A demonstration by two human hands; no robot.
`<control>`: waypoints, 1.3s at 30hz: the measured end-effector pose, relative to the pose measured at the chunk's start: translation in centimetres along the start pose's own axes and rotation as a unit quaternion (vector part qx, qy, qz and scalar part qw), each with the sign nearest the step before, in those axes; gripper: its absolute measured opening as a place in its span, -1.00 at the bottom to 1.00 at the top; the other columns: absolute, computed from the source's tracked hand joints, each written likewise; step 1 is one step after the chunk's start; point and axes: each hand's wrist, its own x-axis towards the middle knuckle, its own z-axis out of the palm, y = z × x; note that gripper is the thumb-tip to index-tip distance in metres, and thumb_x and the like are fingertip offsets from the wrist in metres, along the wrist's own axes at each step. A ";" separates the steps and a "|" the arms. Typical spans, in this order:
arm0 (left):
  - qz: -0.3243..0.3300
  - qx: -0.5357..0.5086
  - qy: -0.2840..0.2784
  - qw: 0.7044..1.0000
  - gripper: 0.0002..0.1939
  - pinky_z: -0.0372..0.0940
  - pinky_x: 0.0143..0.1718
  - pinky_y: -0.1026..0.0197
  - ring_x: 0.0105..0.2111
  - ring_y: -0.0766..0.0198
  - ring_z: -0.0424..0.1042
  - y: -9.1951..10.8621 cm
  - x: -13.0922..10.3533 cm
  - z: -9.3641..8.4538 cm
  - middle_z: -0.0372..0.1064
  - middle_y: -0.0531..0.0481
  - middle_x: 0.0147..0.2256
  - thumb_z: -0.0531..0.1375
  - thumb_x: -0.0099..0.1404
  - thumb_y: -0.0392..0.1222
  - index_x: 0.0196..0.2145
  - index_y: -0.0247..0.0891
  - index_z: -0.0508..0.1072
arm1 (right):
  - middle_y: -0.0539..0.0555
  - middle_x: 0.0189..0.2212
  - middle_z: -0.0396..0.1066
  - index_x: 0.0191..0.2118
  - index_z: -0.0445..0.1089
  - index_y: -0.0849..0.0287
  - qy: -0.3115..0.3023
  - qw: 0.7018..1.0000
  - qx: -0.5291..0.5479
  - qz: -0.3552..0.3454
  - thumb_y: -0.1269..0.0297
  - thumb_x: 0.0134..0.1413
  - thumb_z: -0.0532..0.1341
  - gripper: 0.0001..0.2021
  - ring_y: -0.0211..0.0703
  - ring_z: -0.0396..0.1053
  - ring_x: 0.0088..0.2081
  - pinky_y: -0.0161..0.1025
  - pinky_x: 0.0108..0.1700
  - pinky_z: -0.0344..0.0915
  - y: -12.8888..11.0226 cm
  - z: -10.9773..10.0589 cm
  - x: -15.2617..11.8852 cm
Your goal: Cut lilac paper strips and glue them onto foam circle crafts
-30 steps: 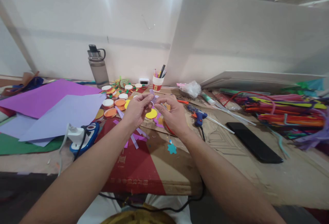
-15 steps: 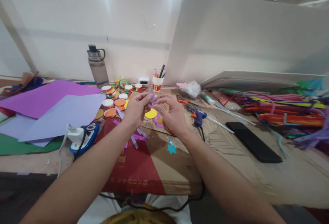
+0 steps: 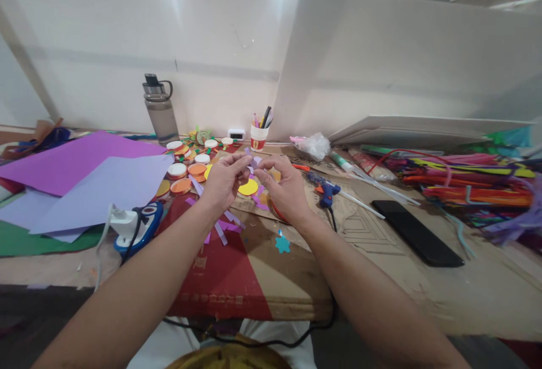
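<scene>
A small lilac paper strip (image 3: 254, 162) is pinched up between my two hands above the cardboard. My left hand (image 3: 228, 180) grips it between thumb and forefinger. My right hand (image 3: 283, 183) has its thumb and forefinger curled to the strip's other side, the fingertips close to those of the left; the fingers partly hide the piece. Under the hands lie a yellow disc (image 3: 248, 187) and cut purple strips (image 3: 230, 226). A turquoise flower-shaped cutout (image 3: 283, 243) rests on the cardboard nearer to me.
Purple and lilac sheets (image 3: 105, 188), a power strip (image 3: 146, 228) and round boxes (image 3: 181, 187) are at left. Behind stand a bottle (image 3: 161, 115) and a pen cup (image 3: 258, 137). At right lie a glue gun (image 3: 327, 194), a black phone (image 3: 417, 233) and pipe cleaners (image 3: 478, 180).
The thumb and forefinger of my right hand have shifted slightly against the lilac strip. Both hands stay in nearly the same place; the things on the table have not moved.
</scene>
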 end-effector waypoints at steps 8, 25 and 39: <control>0.093 0.105 -0.005 0.990 -0.82 -0.01 -0.63 0.37 -0.65 0.51 0.10 -0.6 -0.3 0.2 0.25 0.10 -0.60 0.35 0.01 -0.15 -0.44 -0.29 0.50 | 0.01 -0.36 0.45 -0.39 0.39 0.12 0.015 0.999 0.010 0.040 0.23 0.07 0.24 -0.90 -0.16 0.35 -0.28 -0.18 -0.16 0.24 -0.2 -0.1 0.0; 0.041 0.055 -0.030 0.997 -0.78 -0.06 -0.65 0.40 -0.66 0.53 0.10 0.0 -0.4 0.3 0.20 0.13 -0.63 0.39 -0.06 -0.17 -0.49 -0.32 0.46 | 0.00 -0.42 0.41 -0.44 0.38 0.15 0.019 0.995 0.046 0.082 0.24 0.07 0.23 -0.87 -0.22 0.31 -0.34 -0.24 -0.25 0.24 -0.5 -0.2 0.2; 0.033 0.108 -0.061 0.992 -0.78 -0.01 -0.64 0.38 -0.66 0.49 0.15 0.6 -0.2 -0.2 0.23 0.08 -0.64 0.35 0.03 -0.11 -0.48 -0.31 0.45 | 0.01 -0.43 0.42 -0.40 0.41 0.19 0.001 0.995 0.039 0.096 0.26 0.06 0.23 -0.88 -0.25 0.28 -0.39 -0.27 -0.29 0.22 -0.4 -0.5 0.5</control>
